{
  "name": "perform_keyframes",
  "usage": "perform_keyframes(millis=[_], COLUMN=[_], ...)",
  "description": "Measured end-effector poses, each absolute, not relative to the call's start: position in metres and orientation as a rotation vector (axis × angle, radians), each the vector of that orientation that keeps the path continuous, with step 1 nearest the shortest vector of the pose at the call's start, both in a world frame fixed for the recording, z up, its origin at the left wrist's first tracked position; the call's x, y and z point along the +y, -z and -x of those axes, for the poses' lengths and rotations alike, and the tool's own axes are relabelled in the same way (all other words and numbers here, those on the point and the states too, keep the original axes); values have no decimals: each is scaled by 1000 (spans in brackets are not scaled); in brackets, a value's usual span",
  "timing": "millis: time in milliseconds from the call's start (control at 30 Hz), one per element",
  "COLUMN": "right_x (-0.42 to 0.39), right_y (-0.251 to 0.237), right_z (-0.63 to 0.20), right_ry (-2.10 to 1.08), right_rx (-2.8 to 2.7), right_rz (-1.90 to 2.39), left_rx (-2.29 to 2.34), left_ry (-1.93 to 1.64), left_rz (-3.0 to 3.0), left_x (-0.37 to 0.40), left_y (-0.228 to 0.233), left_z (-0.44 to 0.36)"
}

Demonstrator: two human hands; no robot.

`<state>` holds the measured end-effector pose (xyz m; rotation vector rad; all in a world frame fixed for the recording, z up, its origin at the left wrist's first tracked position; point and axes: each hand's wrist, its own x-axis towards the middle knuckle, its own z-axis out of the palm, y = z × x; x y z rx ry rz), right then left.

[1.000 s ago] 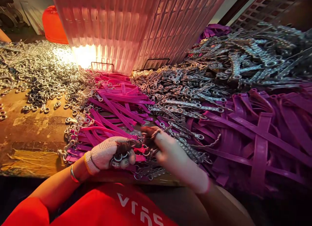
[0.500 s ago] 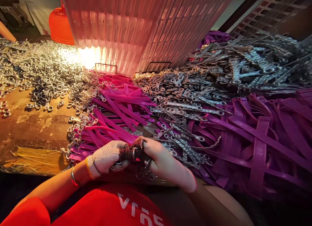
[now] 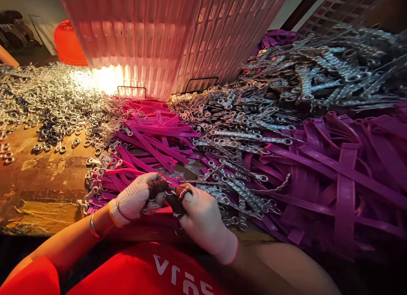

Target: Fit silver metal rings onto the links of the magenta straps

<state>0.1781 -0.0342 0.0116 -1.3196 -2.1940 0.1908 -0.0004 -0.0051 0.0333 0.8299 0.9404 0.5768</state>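
We grip a metal ring (image 3: 169, 193) at the fingertips of our gloved left hand (image 3: 137, 197) and gloved right hand (image 3: 202, 214), both curled in a pinch. It sits between them, near the magenta straps (image 3: 149, 140) on the workbench (image 3: 38, 172).

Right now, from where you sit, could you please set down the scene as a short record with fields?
left hand: gloved, fingers curled at small metal rings
right hand: gloved, fingertips close to the left hand's; exact grip hidden
beyond the hands: pink straps in a loose pile
bench, left: heap of loose rings and links
bench, right: metal strips with ring ends, purple straps
back: ribbed translucent panel, red-orange lampshade
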Motion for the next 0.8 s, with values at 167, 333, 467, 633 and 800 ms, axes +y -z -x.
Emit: perform_keyframes(millis=[167, 333, 467, 633, 800], right_x=[-23, -22, -24, -23, -20], right_y=[-8, -14, -18, -22, -24], right_z=[-194, -203, -204, -204, -205], right_ry=[-559, -777, -816, -826, -757], right_rx=[-1941, -1776, -1718, -1730, -1861], right_rz=[1315, 1246, 1197, 1170, 1187], left_rx=[1097, 1225, 1286, 1203, 1102], left_ry=[-462, -202, -153, -253, -351], left_rz=[-1637, -2120, -2082, -1992, -1595], left_x=[43, 86, 94, 89, 54], left_y=[-30, -3, 19, 0, -42], left_z=[-4, -22, -32, -21, 3])
